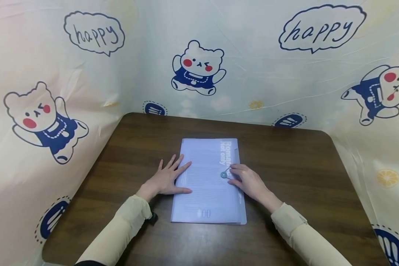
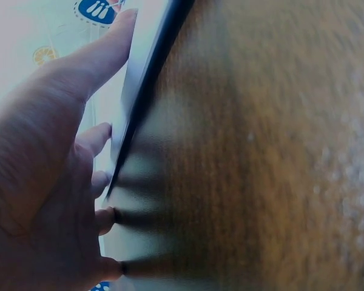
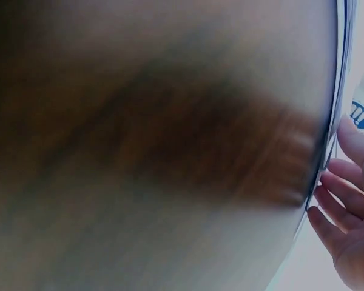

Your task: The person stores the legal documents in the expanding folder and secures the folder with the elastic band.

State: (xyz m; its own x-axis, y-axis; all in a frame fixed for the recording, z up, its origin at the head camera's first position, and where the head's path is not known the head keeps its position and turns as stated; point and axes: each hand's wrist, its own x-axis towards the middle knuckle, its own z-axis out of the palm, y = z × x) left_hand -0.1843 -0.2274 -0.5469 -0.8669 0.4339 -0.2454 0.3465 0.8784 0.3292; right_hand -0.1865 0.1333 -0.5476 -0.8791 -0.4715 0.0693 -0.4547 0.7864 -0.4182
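A pale blue plastic file folder with white lettering lies upright on the brown table, printed lines showing through its cover. My left hand is spread on its left side, thumb and index finger on the cover, other fingers at or past the edge. At the folder's right side, my right hand is bent over the edge, thumb and index finger apart. A thin cord runs from a round teal button to those two fingertips, which hold it. The right wrist view shows the right fingers curved against the folder's edge.
The brown wooden table has rounded far corners. A light curtain with bears, speech bubbles and orange slices surrounds it on the left, back and right. Something small and dark sits below the left wrist.
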